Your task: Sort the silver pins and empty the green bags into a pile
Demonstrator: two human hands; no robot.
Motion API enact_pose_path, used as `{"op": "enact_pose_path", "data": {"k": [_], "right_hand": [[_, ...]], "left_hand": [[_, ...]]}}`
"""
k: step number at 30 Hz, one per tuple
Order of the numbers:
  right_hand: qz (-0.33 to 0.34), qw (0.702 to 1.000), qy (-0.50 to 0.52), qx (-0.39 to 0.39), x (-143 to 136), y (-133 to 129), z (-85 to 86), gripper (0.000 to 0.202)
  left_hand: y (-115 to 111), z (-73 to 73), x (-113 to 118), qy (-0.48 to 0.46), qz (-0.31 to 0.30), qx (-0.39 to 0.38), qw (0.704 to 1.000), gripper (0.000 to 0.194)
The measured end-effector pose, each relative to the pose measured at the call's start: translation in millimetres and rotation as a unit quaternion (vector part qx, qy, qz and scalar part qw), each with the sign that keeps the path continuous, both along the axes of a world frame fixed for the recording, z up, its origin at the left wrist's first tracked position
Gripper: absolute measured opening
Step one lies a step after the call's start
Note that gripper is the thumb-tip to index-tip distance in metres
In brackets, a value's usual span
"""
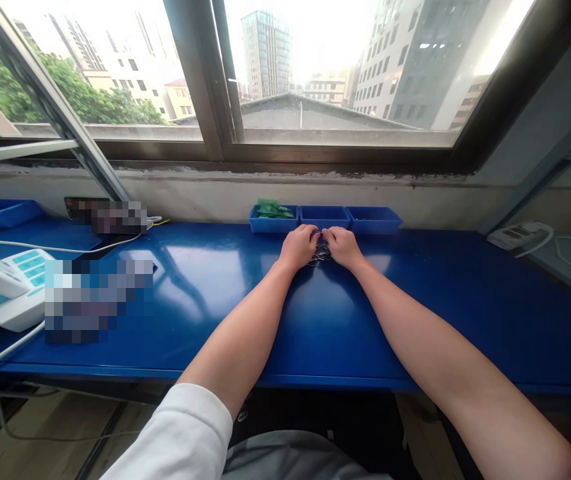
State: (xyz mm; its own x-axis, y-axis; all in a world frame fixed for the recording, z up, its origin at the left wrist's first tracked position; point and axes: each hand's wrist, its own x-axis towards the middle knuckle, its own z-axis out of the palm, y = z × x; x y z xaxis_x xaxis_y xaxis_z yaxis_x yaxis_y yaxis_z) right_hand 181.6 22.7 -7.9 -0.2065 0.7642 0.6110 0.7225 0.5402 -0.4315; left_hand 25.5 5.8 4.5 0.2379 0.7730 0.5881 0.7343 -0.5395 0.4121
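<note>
A small heap of thin, dark and shiny metal pieces point(321, 254) lies on the blue tabletop, just in front of the middle blue bin point(324, 215). At the heap's left side is my left hand point(299, 247), its fingers curled inward toward the bin's front wall. My right hand point(342, 245) mirrors it on the right, fingers bent and pressed together. The fingertips of both hands nearly meet above the heap's far end. What they pinch, if anything, is too small to make out.
Left of the middle bin, another blue bin point(274, 220) holds green packets point(273, 209); a third bin point(374, 220) stands right. A white device with teal keys point(24, 280), cables and blurred items occupy the table's point(225, 333) left. A power strip point(518, 235) lies far right.
</note>
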Motion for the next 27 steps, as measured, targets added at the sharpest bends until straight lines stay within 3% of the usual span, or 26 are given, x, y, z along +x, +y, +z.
{"op": "enact_pose_path", "data": {"k": [5, 10, 17, 27], "right_hand": [[-0.007, 1.000, 0.024, -0.014, -1, -3, 2.6, 0.047], [0.000, 0.992, 0.115, -0.051, -1, -7, 6.2, 0.040], [0.094, 0.946, 0.293, -0.098, -1, -4, 6.6, 0.030], [0.090, 0.934, 0.321, -0.127, 0, -9, 11.2, 0.028]], "left_hand": [[-3, 3.2, 0, 0.019, 0.020, -0.012, 1.000, 0.029], [-3, 4.6, 0, 0.036, 0.050, -0.033, 0.998, 0.031], [1, 1.2, -2, 0.041, 0.063, -0.046, 0.996, 0.032], [3, -2.4, -3, 0.052, 0.067, -0.032, 0.996, 0.033]]}}
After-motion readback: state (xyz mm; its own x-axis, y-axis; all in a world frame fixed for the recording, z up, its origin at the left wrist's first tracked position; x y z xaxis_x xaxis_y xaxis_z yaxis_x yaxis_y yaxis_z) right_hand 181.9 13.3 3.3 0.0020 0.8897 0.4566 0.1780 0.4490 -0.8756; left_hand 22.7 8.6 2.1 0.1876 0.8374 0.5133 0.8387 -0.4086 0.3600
